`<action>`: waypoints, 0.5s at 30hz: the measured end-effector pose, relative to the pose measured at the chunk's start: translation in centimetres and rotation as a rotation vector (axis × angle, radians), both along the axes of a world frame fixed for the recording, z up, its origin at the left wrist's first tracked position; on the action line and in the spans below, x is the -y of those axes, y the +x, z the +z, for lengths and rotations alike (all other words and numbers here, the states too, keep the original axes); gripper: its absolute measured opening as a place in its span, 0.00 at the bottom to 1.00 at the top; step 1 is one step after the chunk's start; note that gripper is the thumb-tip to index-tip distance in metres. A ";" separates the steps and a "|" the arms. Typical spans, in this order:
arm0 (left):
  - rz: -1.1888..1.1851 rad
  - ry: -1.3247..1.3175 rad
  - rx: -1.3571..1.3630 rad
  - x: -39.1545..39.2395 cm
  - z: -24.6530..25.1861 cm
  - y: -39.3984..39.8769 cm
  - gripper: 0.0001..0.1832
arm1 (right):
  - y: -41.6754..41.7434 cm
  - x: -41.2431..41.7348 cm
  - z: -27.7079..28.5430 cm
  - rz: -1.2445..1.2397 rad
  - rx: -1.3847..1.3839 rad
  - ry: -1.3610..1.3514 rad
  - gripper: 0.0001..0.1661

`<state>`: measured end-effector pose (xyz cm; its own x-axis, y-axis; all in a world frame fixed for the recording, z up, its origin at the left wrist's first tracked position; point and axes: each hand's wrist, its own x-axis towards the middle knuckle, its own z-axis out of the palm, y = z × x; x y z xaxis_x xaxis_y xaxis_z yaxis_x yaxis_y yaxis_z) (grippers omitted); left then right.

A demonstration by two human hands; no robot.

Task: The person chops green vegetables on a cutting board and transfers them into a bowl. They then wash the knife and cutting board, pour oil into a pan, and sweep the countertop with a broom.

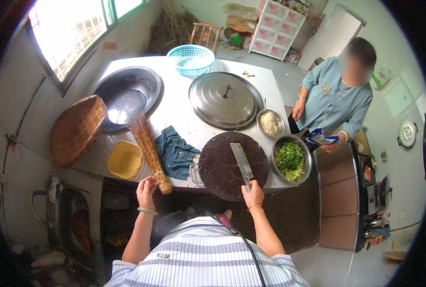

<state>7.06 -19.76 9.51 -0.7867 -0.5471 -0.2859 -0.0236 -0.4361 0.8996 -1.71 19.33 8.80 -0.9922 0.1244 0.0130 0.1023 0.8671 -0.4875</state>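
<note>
My right hand (253, 195) grips the dark handle of a cleaver (241, 159). Its blade lies over a round dark chopping board (216, 168) dotted with green scraps. Beside the handle end of a straw whisk broom (149, 150) is my left hand (146, 192), fingers curled; whether anything small is between them is unclear. Right of the board stands a metal bowl (276, 171) of chopped greens (289, 158). Behind that, a smaller bowl (259, 123) holds a pale crumbly food (269, 123). A crumpled dark blue cloth (175, 152) lies between broom and board.
A large wok (155, 80) is set into the counter at left, near a woven scoop basket (76, 132) and yellow plastic basket (125, 159). A metal lid (213, 97) covers another round opening. Beyond is a blue colander (191, 59). A person (337, 100) at right holds a blue packet (320, 138).
</note>
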 end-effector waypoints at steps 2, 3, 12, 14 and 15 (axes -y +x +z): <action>0.011 0.004 0.004 0.1 -0.2 0.0 0.11 | -0.1 -0.2 -0.1 0.002 0.016 0.020 0.20; 0.014 0.006 0.003 0.1 -0.3 -0.1 0.11 | -0.2 -0.3 -0.3 0.032 0.004 0.045 0.20; -0.043 0.162 -0.147 -0.7 -1.4 -1.6 0.13 | -0.9 1.1 -2.0 0.124 0.042 0.035 0.21; -0.086 0.372 -0.126 -2.0 1.3 -2.6 0.14 | -0.7 1.2 -2.7 0.160 0.058 0.014 0.23; -0.102 0.455 -0.075 -2.1 1.2 -3.2 0.15 | -0.7 1.0 -3.4 0.175 0.023 0.010 0.24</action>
